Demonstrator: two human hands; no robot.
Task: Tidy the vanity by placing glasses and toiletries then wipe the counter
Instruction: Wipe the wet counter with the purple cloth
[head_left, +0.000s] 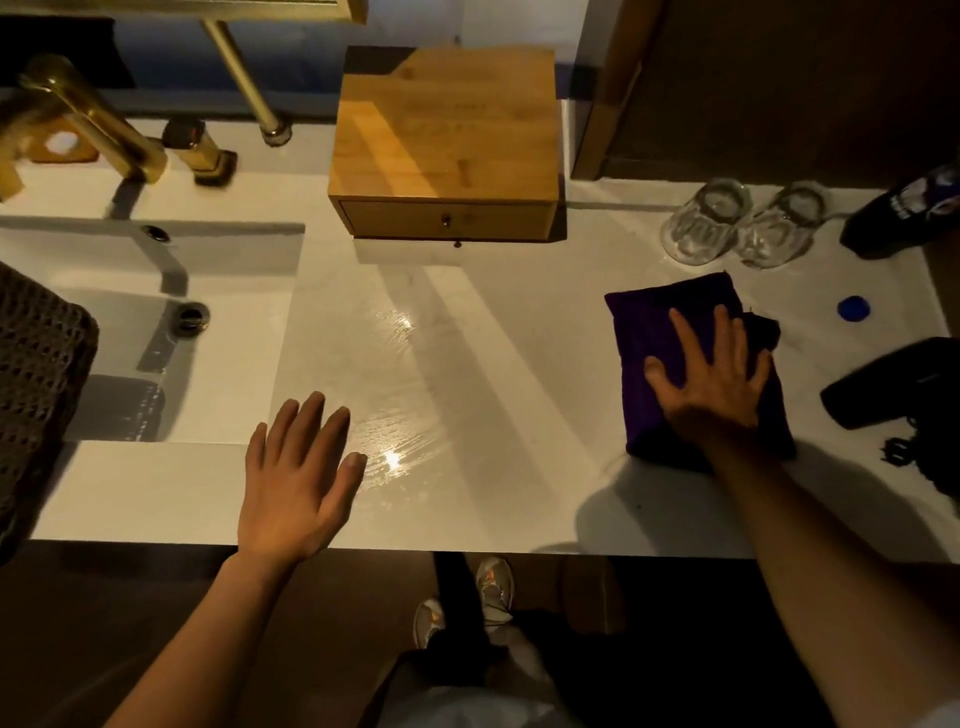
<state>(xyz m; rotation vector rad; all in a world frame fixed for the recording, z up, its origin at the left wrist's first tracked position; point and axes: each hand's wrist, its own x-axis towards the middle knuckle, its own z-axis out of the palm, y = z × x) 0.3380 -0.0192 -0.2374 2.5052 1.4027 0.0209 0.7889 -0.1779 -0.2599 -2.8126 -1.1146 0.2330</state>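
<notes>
A folded purple cloth (660, 332) lies on the white counter (467, 338) at the right. My right hand (711, 374) presses flat on top of it, fingers spread. My left hand (298, 478) hovers palm down over the counter's front edge, beside the sink, fingers apart and holding nothing. Two clear glasses (701, 221) (779, 226) stand upside down at the back right. A dark bottle (904, 218) lies just right of them. Wet streaks shine on the counter's middle.
A wooden drawer box (447, 140) sits at the back centre. The sink basin (156, 322) with a gold tap (88, 114) is at the left, a woven basket (36, 384) beside it. A blue cap (853, 308) and a black hair dryer (893, 384) lie at the right edge.
</notes>
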